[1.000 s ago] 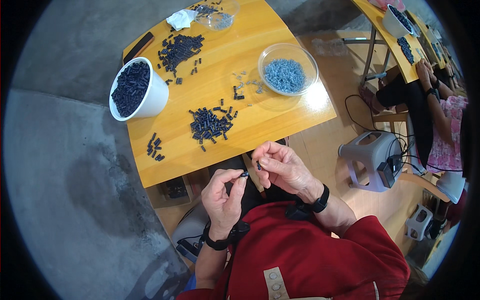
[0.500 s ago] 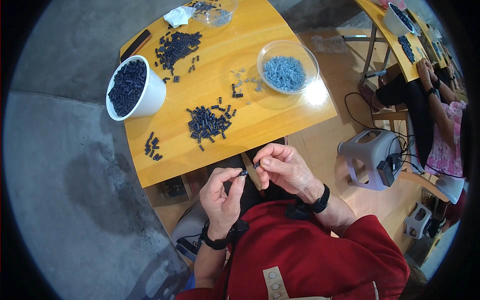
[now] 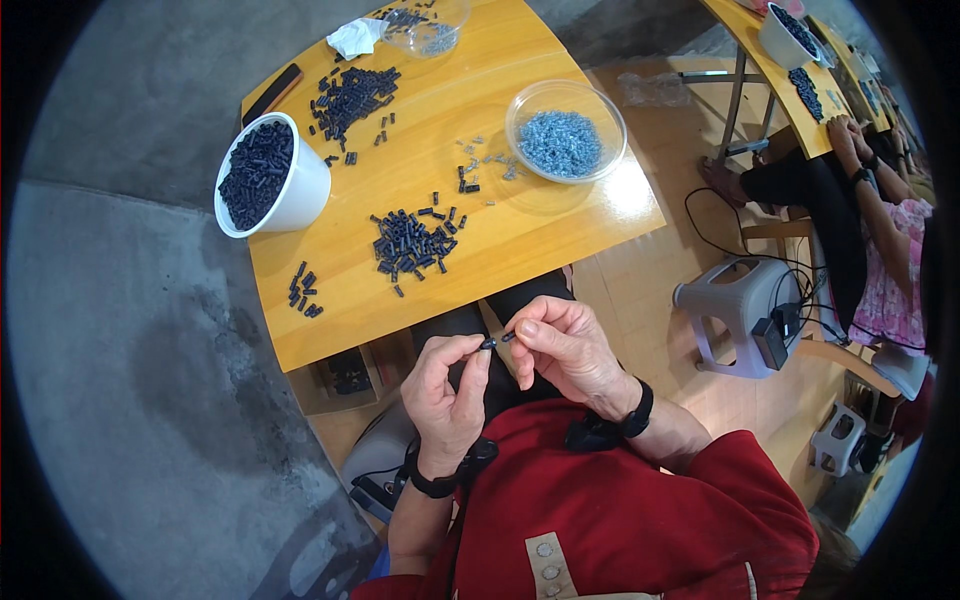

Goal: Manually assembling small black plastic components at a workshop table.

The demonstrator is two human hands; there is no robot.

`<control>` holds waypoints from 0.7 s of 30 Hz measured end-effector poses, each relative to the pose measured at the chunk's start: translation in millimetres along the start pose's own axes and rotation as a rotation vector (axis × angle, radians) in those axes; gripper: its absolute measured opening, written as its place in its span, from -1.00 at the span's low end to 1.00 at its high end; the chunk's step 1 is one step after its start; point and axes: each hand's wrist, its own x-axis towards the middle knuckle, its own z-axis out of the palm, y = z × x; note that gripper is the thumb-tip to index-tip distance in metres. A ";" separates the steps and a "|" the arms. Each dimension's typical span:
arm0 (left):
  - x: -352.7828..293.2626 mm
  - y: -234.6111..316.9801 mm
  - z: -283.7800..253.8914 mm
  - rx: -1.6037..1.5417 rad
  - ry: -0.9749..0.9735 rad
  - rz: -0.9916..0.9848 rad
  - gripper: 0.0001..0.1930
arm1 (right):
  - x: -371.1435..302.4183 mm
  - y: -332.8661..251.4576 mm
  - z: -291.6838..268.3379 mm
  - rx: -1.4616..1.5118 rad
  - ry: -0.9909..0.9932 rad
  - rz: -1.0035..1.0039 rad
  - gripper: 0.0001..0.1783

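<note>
My left hand (image 3: pixel 447 388) pinches a small black cylindrical part (image 3: pixel 488 343) between thumb and forefinger, above my lap. Close on its right, my right hand (image 3: pixel 565 350) pinches another small dark piece (image 3: pixel 508 337), thin and mostly covered by the fingertips. The two pieces nearly meet; whether they touch I cannot tell. Beyond my hands on the yellow table (image 3: pixel 345 320) lies a loose pile of short black cylindrical parts (image 3: pixel 411 243). A clear round bowl (image 3: pixel 517 157) of small translucent bluish pieces (image 3: pixel 562 142) stands at the table's right side.
A white bucket (image 3: pixel 305 185) full of black parts stands at the table's left edge. Behind it are another black pile (image 3: pixel 355 98), a white tissue (image 3: pixel 354 38) and a second clear bowl (image 3: pixel 455 18). A grey stool (image 3: pixel 735 315) with cables and a seated co-worker (image 3: pixel 890 240) are at the right.
My right hand has moved slightly left, bringing its piece closer to the black part in my left hand. The whole view has shifted a little.
</note>
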 end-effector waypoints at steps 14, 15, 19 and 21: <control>-1.5 4.3 1.5 0.100 0.013 0.057 -0.82 | -0.7 4.8 0.8 -0.064 0.002 -0.026 -0.86; -2.0 3.5 2.1 0.100 0.013 0.057 -0.82 | -0.6 6.3 0.3 -0.064 0.002 -0.025 -0.86; -5.8 1.8 2.9 0.128 0.020 0.039 -0.86 | 0.5 13.9 -2.7 -0.119 -0.048 -0.141 -0.83; -7.8 1.7 2.7 0.108 -0.004 -0.006 -0.88 | 2.1 17.1 -4.9 -0.133 -0.064 -0.182 -0.84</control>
